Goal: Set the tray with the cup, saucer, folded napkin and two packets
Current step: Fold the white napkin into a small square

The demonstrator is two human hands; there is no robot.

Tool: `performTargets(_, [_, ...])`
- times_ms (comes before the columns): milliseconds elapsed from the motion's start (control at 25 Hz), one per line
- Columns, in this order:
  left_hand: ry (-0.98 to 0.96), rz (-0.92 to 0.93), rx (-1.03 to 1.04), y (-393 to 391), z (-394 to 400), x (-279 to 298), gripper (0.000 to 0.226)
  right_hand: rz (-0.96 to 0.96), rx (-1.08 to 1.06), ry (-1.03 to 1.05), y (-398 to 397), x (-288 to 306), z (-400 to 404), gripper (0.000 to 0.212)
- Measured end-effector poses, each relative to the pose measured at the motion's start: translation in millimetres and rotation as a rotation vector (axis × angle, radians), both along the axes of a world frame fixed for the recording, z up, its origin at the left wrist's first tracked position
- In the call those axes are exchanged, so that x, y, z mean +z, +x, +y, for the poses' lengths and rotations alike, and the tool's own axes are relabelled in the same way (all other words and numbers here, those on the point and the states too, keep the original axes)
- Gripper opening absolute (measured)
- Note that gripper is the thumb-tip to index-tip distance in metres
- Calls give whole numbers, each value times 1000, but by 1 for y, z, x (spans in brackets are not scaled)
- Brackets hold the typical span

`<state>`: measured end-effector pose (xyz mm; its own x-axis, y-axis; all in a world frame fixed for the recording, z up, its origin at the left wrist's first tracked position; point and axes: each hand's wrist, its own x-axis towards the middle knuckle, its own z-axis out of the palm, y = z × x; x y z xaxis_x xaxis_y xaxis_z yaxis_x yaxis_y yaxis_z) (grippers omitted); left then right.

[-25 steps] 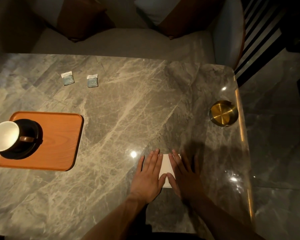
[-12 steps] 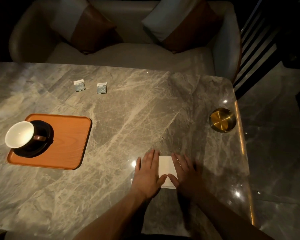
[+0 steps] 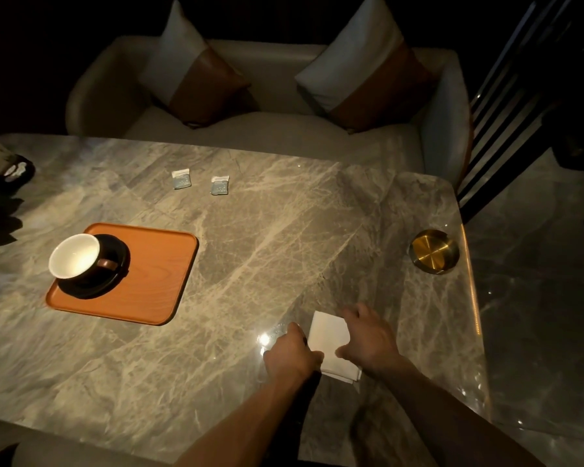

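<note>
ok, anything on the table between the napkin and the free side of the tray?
Nothing visible. Bare marble lies between the folded napkin and the tray; its right half is free, with cup and saucer on its left.

Two bare arms are showing at the bottom edge, near the white napkin point(image 3: 329, 335). No sleeves are covering them up to where the picture is ending, so both forearms are showing bare. The left hand point(image 3: 292, 357) and the right hand point(image 3: 368, 338) are wearing no gloves, and any rings or watch are too dim to tell.
</note>
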<state>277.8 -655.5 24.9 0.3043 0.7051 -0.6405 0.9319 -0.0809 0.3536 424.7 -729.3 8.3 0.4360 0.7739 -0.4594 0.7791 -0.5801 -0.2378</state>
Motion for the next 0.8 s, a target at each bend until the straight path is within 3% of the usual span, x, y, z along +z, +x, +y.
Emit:
performTargets(320, [-146,-108,19,-2,-1,-9,17,94,-96,-36,-5,7,-15,73])
performTargets(400, [-171,-184,56,-7,2,-5,18,283,-161,39,-5,10,-20,68])
performTargets(560, [-201,-376,107,-22,13,15,14,700,-363,279,-10,30,-30,36])
performTargets(800, [-315,-734,231,-44,30,66,16,974,-460,459,-29,71,-37,45])
